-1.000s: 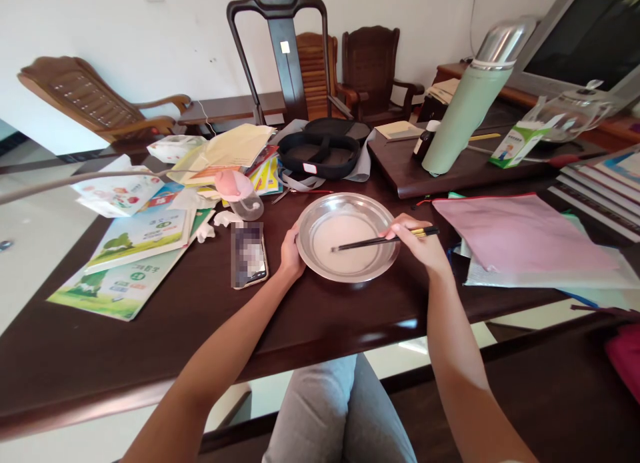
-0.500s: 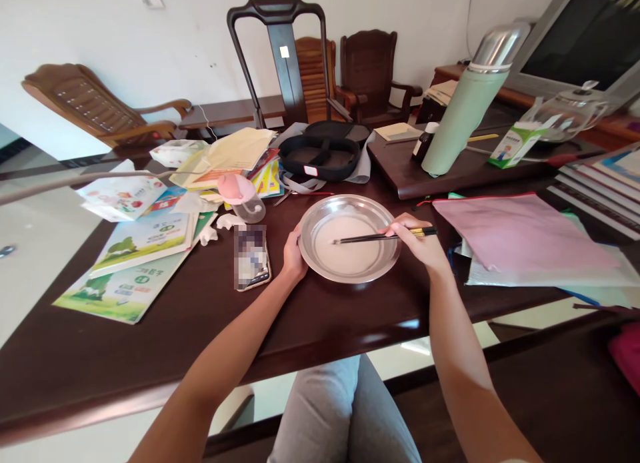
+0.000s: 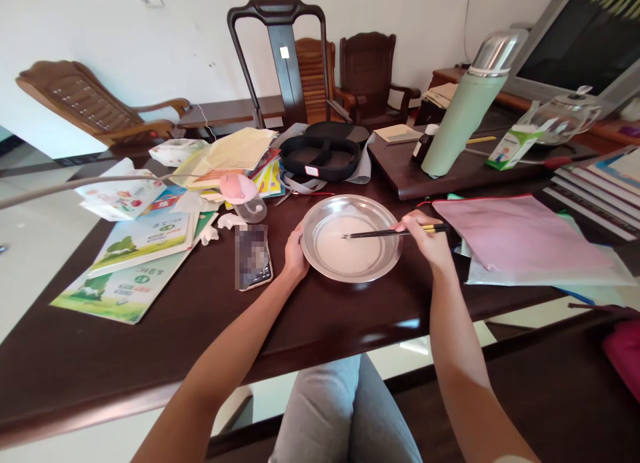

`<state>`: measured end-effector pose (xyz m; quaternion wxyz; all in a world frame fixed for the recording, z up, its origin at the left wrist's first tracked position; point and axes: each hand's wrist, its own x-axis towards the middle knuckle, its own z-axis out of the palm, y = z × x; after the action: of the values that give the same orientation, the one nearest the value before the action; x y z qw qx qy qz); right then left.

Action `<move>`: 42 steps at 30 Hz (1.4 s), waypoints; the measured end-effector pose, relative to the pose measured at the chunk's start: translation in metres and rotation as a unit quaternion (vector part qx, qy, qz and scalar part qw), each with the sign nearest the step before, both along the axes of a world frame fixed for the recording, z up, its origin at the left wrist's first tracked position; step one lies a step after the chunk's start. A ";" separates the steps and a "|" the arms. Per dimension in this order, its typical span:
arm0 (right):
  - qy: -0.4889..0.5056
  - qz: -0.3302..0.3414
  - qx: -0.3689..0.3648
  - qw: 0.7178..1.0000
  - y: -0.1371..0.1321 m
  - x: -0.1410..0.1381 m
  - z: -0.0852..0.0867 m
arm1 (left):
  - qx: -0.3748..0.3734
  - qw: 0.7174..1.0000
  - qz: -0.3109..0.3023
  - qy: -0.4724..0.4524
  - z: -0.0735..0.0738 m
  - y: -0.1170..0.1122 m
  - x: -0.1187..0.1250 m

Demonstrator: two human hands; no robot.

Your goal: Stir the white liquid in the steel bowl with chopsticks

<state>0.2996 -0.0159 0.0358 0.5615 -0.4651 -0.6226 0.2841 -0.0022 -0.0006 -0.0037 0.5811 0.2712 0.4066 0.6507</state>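
A round metal basin (image 3: 351,276) stands on the dark table, holding a whitish substance (image 3: 345,253) spread over its bottom; I cannot tell whether it is liquid or paste. My left hand (image 3: 297,253) grips the basin's left rim, its fingers partly hidden behind the wall. In my right hand (image 3: 423,235), closed around their rear part, is a pair of black chopsticks (image 3: 375,234) with gold ends. Their tips point left and reach over the middle of the whitish substance. Left of the basin lies a phone (image 3: 254,257) with a blurred screen.
Beyond the phone stands a pink-topped bottle (image 3: 243,196) beside crumpled tissues. Booklets (image 3: 120,289) lie at the left. A black case (image 3: 323,157) sits behind the basin. A green thermos (image 3: 465,116) rises back right, and a pink zip pouch (image 3: 520,236) lies right of my hand.
My right hand has shifted a little to the right, drawing the chopstick tips rightward over the whitish substance. My left hand stays on the basin's rim.
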 end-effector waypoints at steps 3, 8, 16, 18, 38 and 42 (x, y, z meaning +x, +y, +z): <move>0.046 -0.030 0.013 0.998 -0.001 0.004 0.000 | 0.004 1.000 -0.001 0.002 0.000 0.000 -0.001; -0.019 0.073 -0.018 0.997 -0.002 -0.005 0.001 | 0.003 1.000 0.008 0.006 -0.002 0.000 -0.002; 0.046 -0.040 0.005 0.998 0.000 0.004 0.001 | 0.004 1.000 0.014 0.014 -0.005 0.001 -0.002; 0.042 0.001 -0.011 0.999 -0.002 0.003 0.002 | 0.005 1.000 0.013 0.015 -0.004 0.001 -0.001; -0.023 0.029 -0.015 0.999 -0.001 -0.002 0.003 | -0.009 1.000 0.008 0.007 0.001 0.000 0.000; 0.037 -0.017 0.002 0.999 -0.002 0.006 0.003 | -0.013 1.000 0.006 0.004 0.002 0.000 -0.001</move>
<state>0.3056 -0.0182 0.0393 0.5901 -0.4631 -0.5940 0.2906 -0.0028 -0.0007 -0.0020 0.5790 0.2633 0.4189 0.6480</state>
